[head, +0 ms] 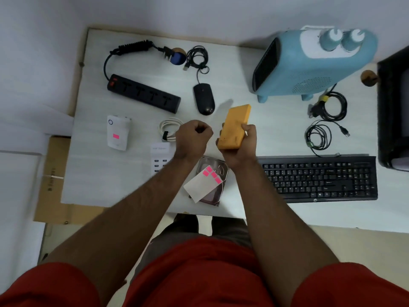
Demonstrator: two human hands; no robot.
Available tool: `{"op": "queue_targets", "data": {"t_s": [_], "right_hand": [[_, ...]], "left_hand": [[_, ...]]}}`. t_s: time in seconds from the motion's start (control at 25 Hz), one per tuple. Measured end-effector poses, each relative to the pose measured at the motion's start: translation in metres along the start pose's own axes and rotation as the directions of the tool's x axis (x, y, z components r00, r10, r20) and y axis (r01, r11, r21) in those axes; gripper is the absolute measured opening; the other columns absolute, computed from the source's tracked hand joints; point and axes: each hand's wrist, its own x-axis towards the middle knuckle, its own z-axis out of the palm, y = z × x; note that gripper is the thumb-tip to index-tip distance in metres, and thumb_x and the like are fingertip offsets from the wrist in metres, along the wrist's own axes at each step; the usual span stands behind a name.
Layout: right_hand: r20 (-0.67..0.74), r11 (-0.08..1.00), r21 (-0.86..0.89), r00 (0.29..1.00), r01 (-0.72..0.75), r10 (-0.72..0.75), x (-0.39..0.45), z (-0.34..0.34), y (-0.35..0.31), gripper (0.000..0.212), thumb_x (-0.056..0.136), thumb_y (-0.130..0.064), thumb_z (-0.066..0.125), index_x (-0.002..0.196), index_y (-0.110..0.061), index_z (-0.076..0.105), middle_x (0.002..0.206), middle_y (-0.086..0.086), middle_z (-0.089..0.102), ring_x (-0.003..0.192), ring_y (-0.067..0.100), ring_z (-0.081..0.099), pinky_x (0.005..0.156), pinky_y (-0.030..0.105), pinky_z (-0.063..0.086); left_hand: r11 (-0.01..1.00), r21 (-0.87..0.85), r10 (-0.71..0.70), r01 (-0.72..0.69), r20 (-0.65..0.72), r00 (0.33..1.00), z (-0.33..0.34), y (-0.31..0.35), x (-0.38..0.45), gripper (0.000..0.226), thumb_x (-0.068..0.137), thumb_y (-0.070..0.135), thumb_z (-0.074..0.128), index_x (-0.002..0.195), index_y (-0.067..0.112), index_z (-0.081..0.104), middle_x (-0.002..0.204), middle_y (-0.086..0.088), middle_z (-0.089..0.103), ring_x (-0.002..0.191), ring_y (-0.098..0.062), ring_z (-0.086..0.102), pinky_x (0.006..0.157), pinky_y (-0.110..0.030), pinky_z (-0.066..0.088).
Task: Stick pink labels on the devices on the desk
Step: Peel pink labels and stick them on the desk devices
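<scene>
The tabletop [243, 213] carries the devices; the white device [118, 135] at left already bears a pink label. The right hand [242, 149] grips the orange device [234, 127], raised, probably for labelling. The left hand [192, 138] is curled; contents cannot be determined. The label sheet [204, 183] lies below.

Power strip [143, 93] far left on desk [243, 209], mouse [204, 98] right of it, heater [309, 63] far right. Keyboard [318, 177] near right, label sheet [204, 182] left of keyboard, power bank [234, 129] raised above both.
</scene>
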Motion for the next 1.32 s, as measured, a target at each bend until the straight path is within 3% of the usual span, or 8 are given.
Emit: {"op": "queue_targets", "data": {"t_s": [0.12,0.32,0.52,0.72,0.88,1.0,1.12,1.32], "right_hand": [[0.074,1.000,0.007,0.997,0.027,-0.027,-0.007,0.000,-0.011,0.060,0.096,-0.062,0.042,0.125,-0.012,0.058,0.100,0.008,0.066,0.084,0.020,0.061,0.074,0.034,0.048],[0.145,0.999,-0.001,0.989,0.037,-0.036,-0.018,0.007,-0.019,0.061,0.100,-0.058,0.037,0.129,-0.008,0.056,0.109,0.011,0.064,0.102,0.025,0.063,0.092,0.039,0.052],[0.227,0.998,-0.016,0.973,0.053,-0.047,-0.027,0.010,-0.019,0.058,0.103,-0.054,0.034,0.124,-0.005,0.058,0.107,0.015,0.064,0.103,0.026,0.064,0.097,0.038,0.049],[0.202,0.995,-0.082,0.979,0.049,-0.032,-0.030,0.011,-0.020,0.059,0.104,-0.054,0.031,0.124,-0.004,0.057,0.093,0.009,0.070,0.090,0.020,0.069,0.086,0.032,0.056],[0.203,0.997,-0.048,0.978,0.064,-0.053,-0.027,0.010,-0.019,0.067,0.097,-0.061,0.042,0.129,-0.002,0.051,0.098,0.010,0.062,0.094,0.023,0.062,0.092,0.037,0.049],[0.205,0.998,0.005,0.977,0.062,-0.062,-0.020,0.007,-0.019,0.065,0.096,-0.062,0.044,0.121,-0.003,0.054,0.096,0.008,0.060,0.089,0.022,0.059,0.087,0.036,0.048],[0.232,0.998,0.041,0.971,0.048,-0.056,-0.019,0.010,-0.019,0.062,0.097,-0.062,0.041,0.110,-0.005,0.060,0.093,0.008,0.060,0.086,0.022,0.060,0.083,0.035,0.049],[0.251,0.998,0.054,0.967,0.027,-0.039,-0.019,0.013,-0.018,0.063,0.097,-0.063,0.039,0.111,-0.005,0.061,0.092,0.009,0.063,0.085,0.022,0.064,0.082,0.036,0.053]], "left_hand": [[0.974,0.043,0.219,-0.222,0.057,0.974,0.001,0.020,-0.019,0.006,0.083,0.014,0.067,0.083,0.011,0.073,0.077,0.001,0.071,0.069,-0.007,0.064,0.066,-0.024,0.054],[0.928,0.084,0.354,-0.363,0.101,0.930,0.003,0.039,-0.031,0.013,0.086,0.021,0.061,0.082,0.013,0.071,0.076,0.004,0.069,0.071,-0.010,0.065,0.067,-0.037,0.057],[0.891,0.235,0.376,-0.389,0.101,0.921,0.010,0.049,-0.033,0.016,0.083,0.022,0.058,0.076,0.012,0.069,0.073,-0.002,0.068,0.068,-0.018,0.064,0.064,-0.041,0.055],[0.865,0.302,0.382,-0.401,0.124,0.916,0.013,0.048,-0.037,0.020,0.085,0.023,0.058,0.072,0.013,0.070,0.070,-0.004,0.065,0.065,-0.019,0.060,0.062,-0.040,0.053],[0.815,0.295,0.478,-0.499,0.145,0.866,0.015,0.046,-0.047,0.024,0.087,0.018,0.055,0.085,0.006,0.076,0.081,-0.012,0.068,0.073,-0.023,0.062,0.067,-0.037,0.054],[0.781,0.286,0.536,-0.556,0.151,0.831,0.015,0.039,-0.053,0.034,0.089,0.016,0.046,0.105,0.004,0.074,0.096,-0.017,0.068,0.083,-0.029,0.064,0.073,-0.037,0.055],[0.803,0.294,0.502,-0.518,0.133,0.855,0.018,0.036,-0.050,0.046,0.088,0.015,0.036,0.121,0.008,0.066,0.100,-0.018,0.061,0.088,-0.032,0.059,0.075,-0.042,0.054],[0.818,0.343,0.464,-0.462,0.082,0.882,0.021,0.037,-0.049,0.058,0.087,0.023,0.023,0.123,0.011,0.065,0.098,-0.017,0.058,0.086,-0.033,0.058,0.073,-0.044,0.054]]}}
